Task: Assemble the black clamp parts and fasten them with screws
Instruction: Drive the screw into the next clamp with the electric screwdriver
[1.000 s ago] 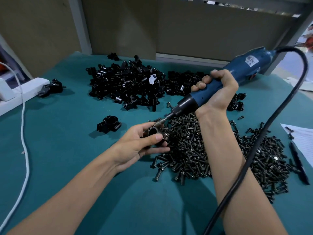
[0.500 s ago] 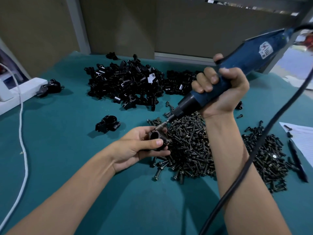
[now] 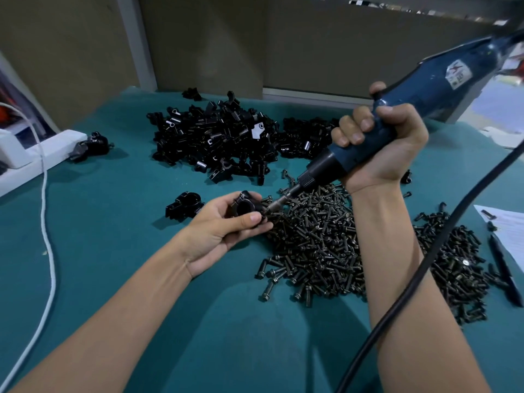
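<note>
while pinching the black clamp (image 3: 245,209) between thumb and fingers of the left hand (image 3: 221,236), just above the teal mat (image 3: 113,245), grips the blue screwdriver (image 3: 425,89) in the clenched right hand (image 3: 388,148), bit tip at the clamp's side, beside the screw heap (image 3: 317,245). beyond, a lone clamp (image 3: 184,207) on the mat; farther back, heaped clamp parts (image 3: 215,140).

Rear of screwdriver (image 3: 419,95) cut off at right edge, label (image 3: 458,76) blurred, power strip (image 3: 37,154) cropped left

We note teal table (image 3: 113,265). Far centre: black clamp parts (image 3: 215,143) heaped. Near right: screws (image 3: 317,251) spread. Single clamp (image 3: 184,207) left of screws. White power strip (image 3: 37,157) far left. Paper (image 3: 507,231), pen (image 3: 504,270) at right edge.
</note>
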Demonstrator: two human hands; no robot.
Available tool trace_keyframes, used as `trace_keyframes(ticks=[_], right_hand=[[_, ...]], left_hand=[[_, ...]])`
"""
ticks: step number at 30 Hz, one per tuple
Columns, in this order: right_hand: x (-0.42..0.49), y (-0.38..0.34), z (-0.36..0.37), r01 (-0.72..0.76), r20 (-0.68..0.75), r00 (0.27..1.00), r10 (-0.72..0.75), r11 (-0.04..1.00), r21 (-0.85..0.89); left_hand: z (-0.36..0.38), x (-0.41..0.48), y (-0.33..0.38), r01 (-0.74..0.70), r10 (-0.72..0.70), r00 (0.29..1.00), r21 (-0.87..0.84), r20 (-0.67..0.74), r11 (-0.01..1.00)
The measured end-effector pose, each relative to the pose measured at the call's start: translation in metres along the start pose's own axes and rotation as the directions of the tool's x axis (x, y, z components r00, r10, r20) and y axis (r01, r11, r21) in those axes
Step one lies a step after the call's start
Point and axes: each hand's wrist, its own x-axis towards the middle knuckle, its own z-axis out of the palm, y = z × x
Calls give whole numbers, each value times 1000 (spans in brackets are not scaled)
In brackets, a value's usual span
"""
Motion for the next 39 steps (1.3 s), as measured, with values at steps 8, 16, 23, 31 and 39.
trace_keyframes(ticks=[8,16,23,31,39], right_hand=[[2,3,-4,0,-58,998,1,1000,21],[2,4,-5,-15,-52,999,16,1000,22],[1,5,-5,-8,-69,998,10,1000,22],[1,6,-7,2,-102,995,1,1000,28],[0,7,-2,-17,-99,995,17,1000,-1]], left_hand=[[-2,1,0,-65,64,998,45,14,997],[-1,0,-1,-67,64,997,88,38,994],[0,-1,-2,-101,96,994,113,46,988],[1,0,-2,-144,138,989,142,50,979],[-1,0,-4,-148,140,989,178,56,973]])
